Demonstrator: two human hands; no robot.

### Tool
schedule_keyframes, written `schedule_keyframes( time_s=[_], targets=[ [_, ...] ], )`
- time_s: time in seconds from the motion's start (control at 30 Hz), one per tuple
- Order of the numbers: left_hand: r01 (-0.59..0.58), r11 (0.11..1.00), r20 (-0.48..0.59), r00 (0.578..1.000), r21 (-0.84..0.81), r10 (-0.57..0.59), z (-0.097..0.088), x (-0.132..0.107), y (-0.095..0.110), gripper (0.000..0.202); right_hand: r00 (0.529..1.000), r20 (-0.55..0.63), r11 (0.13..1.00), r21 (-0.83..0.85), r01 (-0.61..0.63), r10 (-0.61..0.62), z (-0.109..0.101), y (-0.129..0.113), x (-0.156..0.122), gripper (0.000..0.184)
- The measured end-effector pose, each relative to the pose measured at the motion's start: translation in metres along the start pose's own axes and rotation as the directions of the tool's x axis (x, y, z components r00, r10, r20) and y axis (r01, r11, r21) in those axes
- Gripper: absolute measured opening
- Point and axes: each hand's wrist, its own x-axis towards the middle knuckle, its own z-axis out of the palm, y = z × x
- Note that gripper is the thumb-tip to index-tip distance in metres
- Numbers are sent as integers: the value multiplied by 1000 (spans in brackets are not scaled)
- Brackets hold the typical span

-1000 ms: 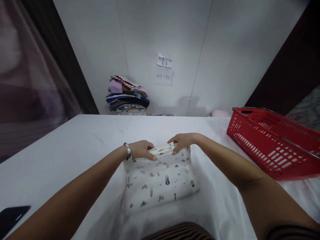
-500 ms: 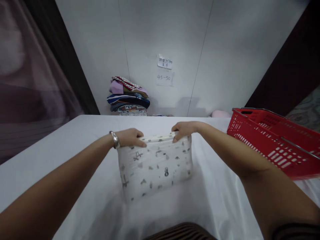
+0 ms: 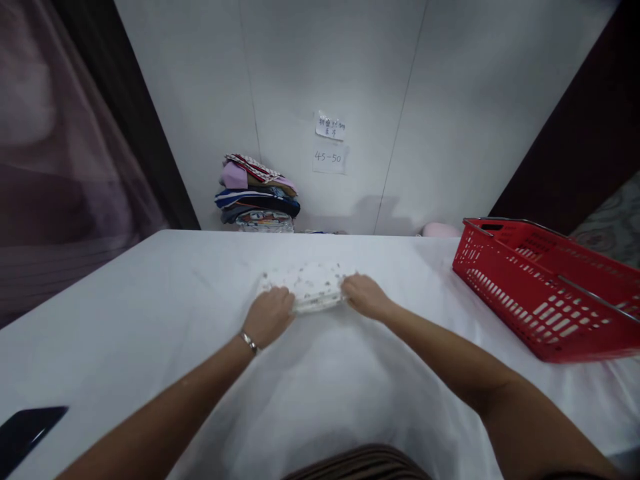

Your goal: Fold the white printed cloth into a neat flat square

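A folded white cloth with small printed figures (image 3: 310, 285) lies flat on the white-covered table (image 3: 150, 300), out at arm's length. My left hand (image 3: 269, 319), with a silver bracelet on the wrist, grips its near left edge with curled fingers. At the cloth's near right edge is my right hand (image 3: 364, 296), its fingers closed on the fabric. Both arms are stretched forward.
A red plastic basket (image 3: 545, 287) stands on the table at the right. A stack of folded clothes (image 3: 257, 195) sits against the back wall under two paper notes (image 3: 329, 141). A dark phone (image 3: 25, 433) lies at the near left edge. Something pink (image 3: 440, 229) lies behind the table.
Both hands lifted the folded cloth by its top edge, then carried it away from me and laid it flat farther out on the table.
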Motion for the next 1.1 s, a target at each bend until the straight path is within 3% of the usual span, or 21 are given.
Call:
schedule_keyframes(
  time_s=[0.07, 0.17, 0.4, 0.57, 0.8, 0.9, 1.1],
  targets=[
    [-30, 999, 73, 997, -34, 32, 32, -19, 13, 14, 996, 76, 997, 49, 52, -56, 32, -13, -22, 16],
    [-19, 999, 66, 998, -44, 22, 52, -38, 25, 18, 997, 65, 996, 85, 39, -45, 54, -24, -43, 20],
    [-33, 999, -53, 998, -16, 33, 52, -52, 28, 30, 998, -50, 989, 144, 33, -26, 61, -31, -57, 33],
    [-89, 996, -192, 978, -19, 84, 59, -61, 25, 35, 998, -57, 985, 167, 39, -30, 58, -39, -64, 41],
    [-125, 990, -251, 962, -68, 105, 66, -66, 20, 41, 994, 101, 972, 228, -51, 28, 29, -52, -55, 32],
    [-136, 988, -265, 958, -68, 114, 66, -66, 21, 40, 996, 92, 951, 309, -18, -11, 21, -66, -42, 45],
    [-95, 995, -305, 949, -23, 84, 62, -67, 18, 41, 976, 185, 930, 365, 41, -116, 49, -91, -31, 70]
  ],
)
